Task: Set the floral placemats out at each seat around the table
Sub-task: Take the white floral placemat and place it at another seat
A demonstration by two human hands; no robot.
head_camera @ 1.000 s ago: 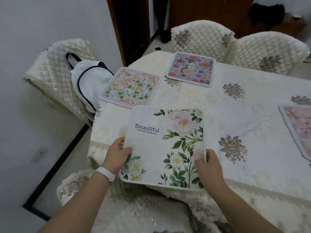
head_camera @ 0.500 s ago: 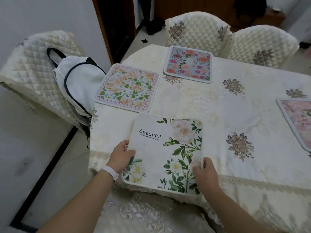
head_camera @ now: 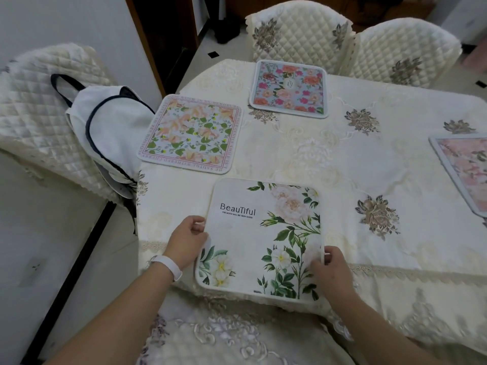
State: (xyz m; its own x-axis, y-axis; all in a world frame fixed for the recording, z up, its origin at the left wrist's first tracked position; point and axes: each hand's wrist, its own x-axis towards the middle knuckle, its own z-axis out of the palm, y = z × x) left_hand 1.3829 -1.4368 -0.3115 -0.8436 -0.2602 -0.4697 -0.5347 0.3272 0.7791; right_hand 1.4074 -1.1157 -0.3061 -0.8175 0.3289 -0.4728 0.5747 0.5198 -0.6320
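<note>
A white placemat with green leaves and the word "Beautiful" (head_camera: pixel 263 233) lies at the near edge of the table (head_camera: pixel 369 164). My left hand (head_camera: pixel 185 239) pinches its left edge. My right hand (head_camera: pixel 330 272) grips its lower right edge. A peach and green floral placemat (head_camera: pixel 191 133) lies at the table's left end. A blue placemat with red and pink flowers (head_camera: pixel 288 88) lies at the far side. Part of a pink placemat (head_camera: pixel 463 167) shows at the right edge of view.
A cream embroidered cloth covers the table. Two quilted chairs (head_camera: pixel 297 30) (head_camera: pixel 403 51) stand at the far side. At the left end a third quilted chair (head_camera: pixel 34 114) holds a white bag (head_camera: pixel 105 135) with dark trim. A covered seat (head_camera: pixel 210 338) sits below my arms.
The white placemat has come down and forward from being held tilted above the near edge to lying on the table. Both hands stay on its edges.
</note>
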